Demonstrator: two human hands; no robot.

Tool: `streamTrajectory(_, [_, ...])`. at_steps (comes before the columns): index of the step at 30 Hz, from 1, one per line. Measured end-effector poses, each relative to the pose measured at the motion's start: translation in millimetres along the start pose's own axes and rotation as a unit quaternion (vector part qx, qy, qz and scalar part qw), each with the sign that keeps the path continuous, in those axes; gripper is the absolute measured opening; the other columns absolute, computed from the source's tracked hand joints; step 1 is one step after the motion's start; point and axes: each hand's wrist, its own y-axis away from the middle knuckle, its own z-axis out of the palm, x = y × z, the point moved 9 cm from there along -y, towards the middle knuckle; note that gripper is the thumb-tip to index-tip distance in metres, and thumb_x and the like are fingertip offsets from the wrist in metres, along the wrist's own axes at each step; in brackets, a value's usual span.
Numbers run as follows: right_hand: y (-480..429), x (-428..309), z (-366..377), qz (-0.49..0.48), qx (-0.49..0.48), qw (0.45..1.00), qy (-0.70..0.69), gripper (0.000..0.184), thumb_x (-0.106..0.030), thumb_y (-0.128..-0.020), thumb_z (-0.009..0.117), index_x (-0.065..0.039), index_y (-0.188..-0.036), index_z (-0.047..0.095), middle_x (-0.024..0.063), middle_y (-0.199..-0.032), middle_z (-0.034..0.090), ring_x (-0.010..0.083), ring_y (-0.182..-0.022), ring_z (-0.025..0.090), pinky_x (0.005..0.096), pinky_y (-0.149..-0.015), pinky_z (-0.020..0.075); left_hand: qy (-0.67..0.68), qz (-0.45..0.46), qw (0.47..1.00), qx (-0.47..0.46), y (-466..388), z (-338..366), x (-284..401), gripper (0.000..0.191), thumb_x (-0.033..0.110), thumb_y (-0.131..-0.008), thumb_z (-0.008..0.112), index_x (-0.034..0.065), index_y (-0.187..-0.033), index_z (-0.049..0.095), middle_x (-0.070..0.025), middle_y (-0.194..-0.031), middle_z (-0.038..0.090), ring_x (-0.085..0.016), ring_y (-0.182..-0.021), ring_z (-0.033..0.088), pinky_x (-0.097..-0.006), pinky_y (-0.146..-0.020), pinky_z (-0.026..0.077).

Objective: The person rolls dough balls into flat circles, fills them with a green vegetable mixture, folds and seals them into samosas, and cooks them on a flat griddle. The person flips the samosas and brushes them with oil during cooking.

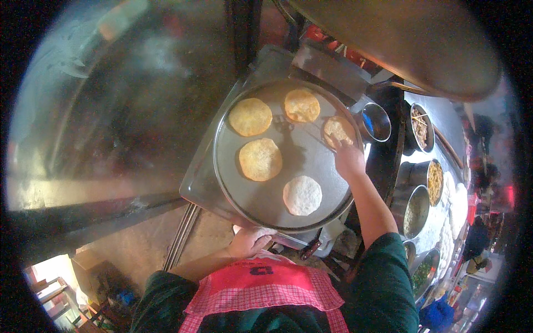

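Observation:
On a round flat griddle lie several flatbreads. The fingertips of my right hand rest on a lightly browned flatbread near the right rim; whether they pinch it cannot be made out. Farther back is a golden flatbread. On the left side are a yellowish flatbread and a browned one. A paler, white flatbread lies toward the front. My left hand, whitish on its fingers, is at the griddle's front edge, by my red apron. Its fingers are partly hidden.
A large round lid overhangs the upper right. Beside the griddle stands a metal pot. Along the right counter are containers of brownish filling, yellow filling, pale filling and chopped greens, with white dough beyond.

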Motion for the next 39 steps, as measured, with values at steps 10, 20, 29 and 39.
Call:
streamTrajectory(10, [-7.8,-7.8,2.9,0.015,0.003,0.985,-0.173,0.054,-0.017,-0.089,0.055,-0.014,-0.141,0.046,0.0150,-0.107,0.066,0.0315,-0.091,0.067,0.0425,-0.076,0.0534,-0.020,-0.028,0.997,-0.067,12.3,-0.4,-2.5,0.038,0.031,-0.099,0.049,0.0046,-0.124,0.060,-0.0198,-0.116,0.065,-0.036,-0.107,0.063,-0.0431,-0.094,0.048])
streamTrajectory(20, [-12.1,-106.6,50.3,0.103,-0.257,0.787,-0.551,0.052,-0.020,-0.088,0.061,-0.011,-0.139,0.050,0.0057,-0.097,0.066,0.0171,-0.078,0.065,0.0303,-0.059,0.0483,0.008,-0.012,0.999,-0.030,23.8,-17.4,7.3,0.030,0.022,-0.098,0.051,0.0060,-0.120,0.063,-0.0193,-0.114,0.066,-0.036,-0.106,0.062,-0.0430,-0.092,0.049])
streamTrajectory(29, [0.6,-94.4,-31.1,-0.120,0.031,0.991,-0.043,0.052,-0.012,-0.088,0.058,-0.019,-0.139,0.050,0.0110,-0.105,0.063,0.0332,-0.092,0.066,0.0447,-0.078,0.0529,-0.017,-0.028,0.999,-0.022,23.6,-21.3,-1.6,0.031,0.028,-0.100,0.051,0.0067,-0.120,0.061,-0.0187,-0.103,0.066,-0.036,-0.098,0.065,-0.0449,-0.085,0.050])
streamTrajectory(39, [36.3,-41.0,27.3,-0.035,-0.062,0.922,-0.380,0.045,-0.018,-0.088,0.066,-0.010,-0.131,0.056,0.0085,-0.095,0.067,0.0203,-0.076,0.067,0.0341,-0.064,0.0523,0.017,-0.027,0.999,0.008,16.8,-19.7,-2.0,0.026,0.019,-0.097,0.054,0.0048,-0.116,0.066,-0.0169,-0.111,0.068,-0.032,-0.103,0.066,-0.0404,-0.091,0.052])
